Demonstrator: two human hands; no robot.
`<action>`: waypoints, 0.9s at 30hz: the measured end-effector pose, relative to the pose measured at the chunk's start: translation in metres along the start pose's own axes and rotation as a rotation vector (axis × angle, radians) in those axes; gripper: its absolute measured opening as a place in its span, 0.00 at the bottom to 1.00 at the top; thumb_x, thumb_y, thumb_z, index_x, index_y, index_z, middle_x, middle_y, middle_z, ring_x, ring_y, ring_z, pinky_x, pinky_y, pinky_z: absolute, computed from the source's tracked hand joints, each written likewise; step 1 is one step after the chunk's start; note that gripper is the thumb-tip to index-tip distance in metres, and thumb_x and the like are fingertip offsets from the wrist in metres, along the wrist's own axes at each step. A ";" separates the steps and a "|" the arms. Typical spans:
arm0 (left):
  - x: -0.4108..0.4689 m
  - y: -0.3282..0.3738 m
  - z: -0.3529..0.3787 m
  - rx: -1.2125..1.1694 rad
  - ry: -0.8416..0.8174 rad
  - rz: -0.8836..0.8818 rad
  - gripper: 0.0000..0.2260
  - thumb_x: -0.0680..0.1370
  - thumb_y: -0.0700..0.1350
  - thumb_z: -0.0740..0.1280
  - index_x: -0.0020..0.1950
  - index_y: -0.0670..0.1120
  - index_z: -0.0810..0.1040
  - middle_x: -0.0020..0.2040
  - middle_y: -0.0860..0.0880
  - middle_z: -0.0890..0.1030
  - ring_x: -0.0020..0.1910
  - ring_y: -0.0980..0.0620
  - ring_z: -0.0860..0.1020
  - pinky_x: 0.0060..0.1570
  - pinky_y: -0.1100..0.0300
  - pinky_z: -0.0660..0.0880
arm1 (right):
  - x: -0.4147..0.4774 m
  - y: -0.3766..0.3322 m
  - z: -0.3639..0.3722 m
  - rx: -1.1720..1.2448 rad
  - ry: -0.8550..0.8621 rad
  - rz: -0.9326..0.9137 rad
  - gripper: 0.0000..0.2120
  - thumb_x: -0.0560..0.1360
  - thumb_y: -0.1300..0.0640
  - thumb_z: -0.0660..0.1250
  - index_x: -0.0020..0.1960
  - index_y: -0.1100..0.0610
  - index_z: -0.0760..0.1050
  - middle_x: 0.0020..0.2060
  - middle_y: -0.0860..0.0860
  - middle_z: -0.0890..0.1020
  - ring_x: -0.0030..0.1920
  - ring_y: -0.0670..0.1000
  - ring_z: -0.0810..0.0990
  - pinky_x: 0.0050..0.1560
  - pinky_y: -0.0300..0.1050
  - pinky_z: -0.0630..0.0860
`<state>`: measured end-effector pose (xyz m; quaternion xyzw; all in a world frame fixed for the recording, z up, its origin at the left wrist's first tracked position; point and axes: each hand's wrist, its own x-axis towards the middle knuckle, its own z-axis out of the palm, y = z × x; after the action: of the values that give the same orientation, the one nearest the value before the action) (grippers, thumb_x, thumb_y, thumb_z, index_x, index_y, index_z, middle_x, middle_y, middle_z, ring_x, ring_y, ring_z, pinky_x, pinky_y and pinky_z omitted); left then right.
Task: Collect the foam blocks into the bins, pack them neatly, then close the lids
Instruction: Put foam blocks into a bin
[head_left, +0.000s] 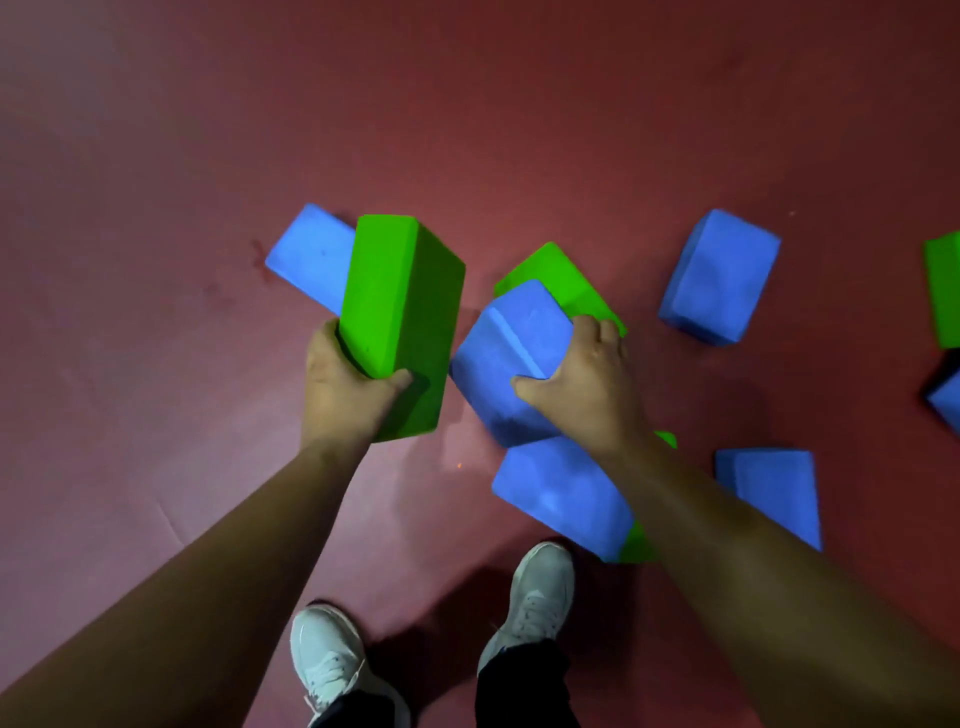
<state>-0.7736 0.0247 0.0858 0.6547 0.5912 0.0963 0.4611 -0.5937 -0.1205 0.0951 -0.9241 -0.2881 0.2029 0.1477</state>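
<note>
Fingers (605, 332) wrapped on both sides. Holds green block (402, 312) upright in left hand (340, 387), by its lower end — grips blue block (506, 358) with right hand (589, 384), atop other blue and green blocks (561, 493) on red floor (156, 260), just ahead of white shoes (543, 587).

open red floor (156, 338) left, foam blocks (719, 275) crowding right
</note>
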 end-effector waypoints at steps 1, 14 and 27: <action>-0.005 0.029 -0.011 0.008 0.006 0.028 0.30 0.64 0.43 0.79 0.62 0.48 0.69 0.56 0.49 0.75 0.52 0.50 0.75 0.49 0.58 0.70 | -0.003 -0.009 -0.029 0.017 0.056 0.017 0.35 0.59 0.44 0.79 0.57 0.63 0.71 0.54 0.61 0.76 0.57 0.64 0.74 0.59 0.57 0.70; -0.195 0.366 -0.203 0.086 0.022 0.311 0.43 0.62 0.55 0.74 0.76 0.57 0.63 0.60 0.42 0.74 0.59 0.43 0.70 0.59 0.52 0.68 | -0.139 -0.127 -0.422 0.270 0.541 0.185 0.36 0.60 0.44 0.80 0.58 0.66 0.72 0.53 0.64 0.77 0.57 0.66 0.75 0.60 0.58 0.71; -0.260 0.462 -0.314 -0.060 -0.015 0.648 0.28 0.65 0.52 0.80 0.59 0.45 0.75 0.53 0.46 0.79 0.53 0.44 0.77 0.52 0.48 0.75 | -0.275 -0.187 -0.516 0.286 0.850 0.269 0.38 0.59 0.46 0.82 0.60 0.65 0.73 0.51 0.63 0.78 0.55 0.65 0.75 0.58 0.57 0.73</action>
<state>-0.7411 0.0117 0.7011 0.7956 0.3455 0.2505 0.4300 -0.6512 -0.2166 0.6990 -0.9248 -0.0488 -0.1386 0.3508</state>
